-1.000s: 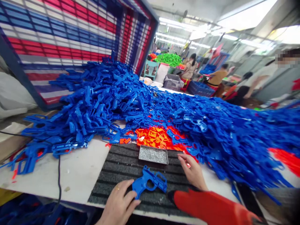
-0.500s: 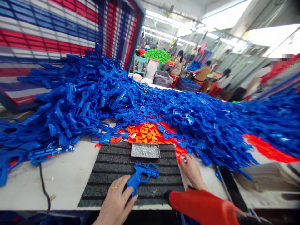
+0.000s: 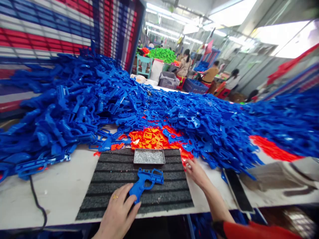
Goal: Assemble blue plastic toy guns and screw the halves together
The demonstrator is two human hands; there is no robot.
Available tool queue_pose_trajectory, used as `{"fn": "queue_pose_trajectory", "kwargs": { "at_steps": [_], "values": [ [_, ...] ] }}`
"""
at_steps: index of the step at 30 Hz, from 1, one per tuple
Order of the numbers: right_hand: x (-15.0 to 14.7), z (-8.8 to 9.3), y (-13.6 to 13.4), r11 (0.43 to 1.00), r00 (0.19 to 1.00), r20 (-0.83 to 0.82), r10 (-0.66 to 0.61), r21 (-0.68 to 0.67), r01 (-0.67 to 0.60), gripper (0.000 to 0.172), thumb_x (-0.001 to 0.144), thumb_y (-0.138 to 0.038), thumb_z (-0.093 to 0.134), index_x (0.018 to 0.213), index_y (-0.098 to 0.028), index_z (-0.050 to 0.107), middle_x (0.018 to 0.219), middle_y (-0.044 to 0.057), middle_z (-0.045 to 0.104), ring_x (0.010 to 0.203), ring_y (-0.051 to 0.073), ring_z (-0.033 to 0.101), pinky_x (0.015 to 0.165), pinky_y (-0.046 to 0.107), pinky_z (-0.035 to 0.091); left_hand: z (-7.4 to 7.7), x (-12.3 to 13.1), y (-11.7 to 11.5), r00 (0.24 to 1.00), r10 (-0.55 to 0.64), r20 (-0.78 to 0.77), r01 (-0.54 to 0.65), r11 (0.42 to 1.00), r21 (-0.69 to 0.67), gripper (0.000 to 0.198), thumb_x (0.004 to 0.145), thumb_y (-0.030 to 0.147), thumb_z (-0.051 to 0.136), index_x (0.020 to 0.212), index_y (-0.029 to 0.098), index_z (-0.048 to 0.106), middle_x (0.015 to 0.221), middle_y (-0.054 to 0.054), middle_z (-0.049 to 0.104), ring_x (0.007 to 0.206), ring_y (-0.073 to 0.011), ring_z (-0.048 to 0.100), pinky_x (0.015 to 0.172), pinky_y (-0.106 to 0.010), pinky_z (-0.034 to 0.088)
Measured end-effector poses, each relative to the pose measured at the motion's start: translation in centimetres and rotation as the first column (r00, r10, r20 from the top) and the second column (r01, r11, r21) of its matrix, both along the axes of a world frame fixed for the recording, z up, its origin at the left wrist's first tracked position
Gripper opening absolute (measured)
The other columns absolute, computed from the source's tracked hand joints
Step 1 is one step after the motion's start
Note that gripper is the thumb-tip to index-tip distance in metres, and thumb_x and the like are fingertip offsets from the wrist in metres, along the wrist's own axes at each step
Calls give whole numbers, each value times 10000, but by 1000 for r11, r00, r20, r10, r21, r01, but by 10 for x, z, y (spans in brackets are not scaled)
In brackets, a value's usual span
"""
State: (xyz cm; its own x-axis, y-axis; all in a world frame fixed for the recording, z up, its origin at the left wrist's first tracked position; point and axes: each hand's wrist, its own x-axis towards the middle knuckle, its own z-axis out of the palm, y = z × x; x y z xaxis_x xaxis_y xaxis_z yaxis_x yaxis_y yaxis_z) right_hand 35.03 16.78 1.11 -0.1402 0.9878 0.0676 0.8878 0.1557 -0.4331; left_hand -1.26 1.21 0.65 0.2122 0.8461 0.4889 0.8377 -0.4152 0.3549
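A blue plastic toy gun half (image 3: 141,188) lies on the ribbed dark mat (image 3: 99,196), its hollow inner side up. My left hand (image 3: 121,207), wearing a ring, holds it by the grip between thumb and fingers. Beyond it on the mat stands a shallow metal tray (image 3: 149,163) of tiny silvery pieces. Off the mat's right edge, my right hand (image 3: 198,173) has its fingers drawn together beside small orange-red plastic parts (image 3: 185,154). What sits between those fingertips is too small to make out.
Large heaps of blue toy gun parts (image 3: 206,116) spread across the table's back and sides. Orange parts (image 3: 149,138) lie behind the tray. A striped basket (image 3: 50,30) tilts at left. A dark phone-like slab (image 3: 239,191) rests at right. Several people sit farther back.
The view has shifted slightly. My right forearm has swung lower and its red sleeve now sits farther right, while the fingers stay by the orange-red parts. My left hand keeps its hold.
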Motion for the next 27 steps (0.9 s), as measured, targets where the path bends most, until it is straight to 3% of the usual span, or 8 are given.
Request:
{"fn": "queue_pose_trajectory", "kwargs": {
  "at_steps": [4,10,15,20,24,27],
  "values": [
    [12,-3,-5,996,996,9,-94,-9,94,158,833,-241,476,804,-194,624,841,60,570,762,186,571,733,313,462,-1,-1,0,1000,-8,-2,8,1000,-22,103,911,308,560,929,233,628,1231,-93,577,1138,-277,551,933,-461,481],
    [12,-5,-14,988,988,-46,-150,-34,149,291,813,-364,544,1028,-188,629,929,66,572,694,168,561,713,323,473,-2,-1,0,1000,-9,0,9,1000,-29,100,914,301,557,932,232,627,1236,-94,573,1145,-272,544,945,-462,474],
    [9,1,-14,982,977,-106,-186,-41,183,194,739,-375,575,760,-191,634,804,52,570,692,185,560,692,331,472,-1,1,0,1000,2,7,-2,999,-33,124,925,307,535,924,228,631,1234,-93,578,1139,-267,551,948,-461,480],
    [15,12,-14,976,957,-193,-215,-72,205,261,703,-444,604,745,-190,646,668,42,606,644,209,574,632,354,477,6,-1,-4,999,16,49,-15,1000,-26,123,905,309,562,956,228,639,1261,-101,572,1153,-278,549,939,-466,498],
    [-18,32,-19,980,914,-367,-171,-155,121,431,811,-567,516,892,-175,675,670,52,658,603,195,614,579,335,511,29,7,8,978,62,200,-54,998,-44,184,910,277,561,1064,227,650,1269,-107,580,1179,-267,542,986,-460,474],
    [-71,48,-24,961,786,-605,-127,-272,-55,464,772,-600,618,975,-189,685,837,72,713,742,204,664,649,323,547,50,25,38,922,23,386,61,977,-203,258,937,311,526,1139,219,658,1136,-86,660,1071,-220,608,971,-395,494]
  ]
}}
